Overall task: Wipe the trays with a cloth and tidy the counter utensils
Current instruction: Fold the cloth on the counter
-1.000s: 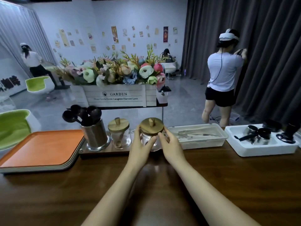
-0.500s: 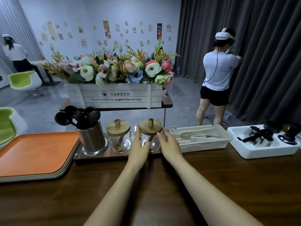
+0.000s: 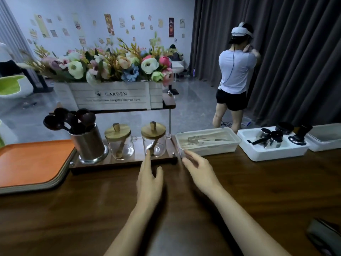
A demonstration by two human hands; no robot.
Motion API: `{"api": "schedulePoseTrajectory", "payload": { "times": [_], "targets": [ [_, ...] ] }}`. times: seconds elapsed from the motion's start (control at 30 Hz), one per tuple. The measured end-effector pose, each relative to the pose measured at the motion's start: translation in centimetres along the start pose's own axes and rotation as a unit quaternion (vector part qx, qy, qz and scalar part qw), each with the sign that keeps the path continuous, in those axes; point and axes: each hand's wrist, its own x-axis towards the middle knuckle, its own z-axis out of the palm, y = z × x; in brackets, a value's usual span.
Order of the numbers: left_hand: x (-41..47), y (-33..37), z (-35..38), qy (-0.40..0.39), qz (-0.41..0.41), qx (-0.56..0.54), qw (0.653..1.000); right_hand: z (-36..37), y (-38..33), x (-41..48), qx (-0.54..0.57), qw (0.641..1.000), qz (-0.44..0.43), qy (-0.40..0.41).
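Note:
A stack of orange trays (image 3: 31, 163) lies at the counter's left. On a dark wooden stand (image 3: 121, 162) sit a steel cup of dark wooden spoons (image 3: 86, 143) and two glass jars with wooden lids, the left jar (image 3: 120, 143) and the right jar (image 3: 154, 140). My left hand (image 3: 149, 180) hovers over the counter just in front of the right jar, fingers straight, holding nothing. My right hand (image 3: 201, 170) is beside it, fingers relaxed, just in front of a clear lidded box of utensils (image 3: 208, 142). A dark cloth (image 3: 324, 235) lies at the near right corner.
A white tub with metal coffee tools (image 3: 273, 145) stands right of the clear box, another white tub (image 3: 326, 137) beyond it. A flower crate (image 3: 114, 97) sits on a raised shelf behind the jars. A person (image 3: 234, 80) stands by the dark curtain.
Both hands have let go of the right jar and drawn back toward me over the counter. The view has shifted left and down.

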Motion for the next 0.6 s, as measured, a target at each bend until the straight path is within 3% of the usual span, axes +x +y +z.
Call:
{"api": "schedulePoseTrajectory", "payload": {
  "times": [0.3, 0.43, 0.6],
  "targets": [
    [-12.4, 6.2, 11.6, -0.175, 0.178, 0.049, 0.967, -17.5, 7.4, -15.3, -0.204, 0.972, 0.080, 0.083],
    [-17.7, 9.2, 17.1, -0.220, 0.205, 0.072, 0.951, -25.2, 10.1, -20.6, -0.244, 0.960, 0.074, 0.116],
    [-23.3, 11.7, 22.3, -0.224, 0.198, 0.103, 0.949, -32.7, 13.2, -23.5, -0.248, 0.957, 0.146, 0.048]
  ]
}}
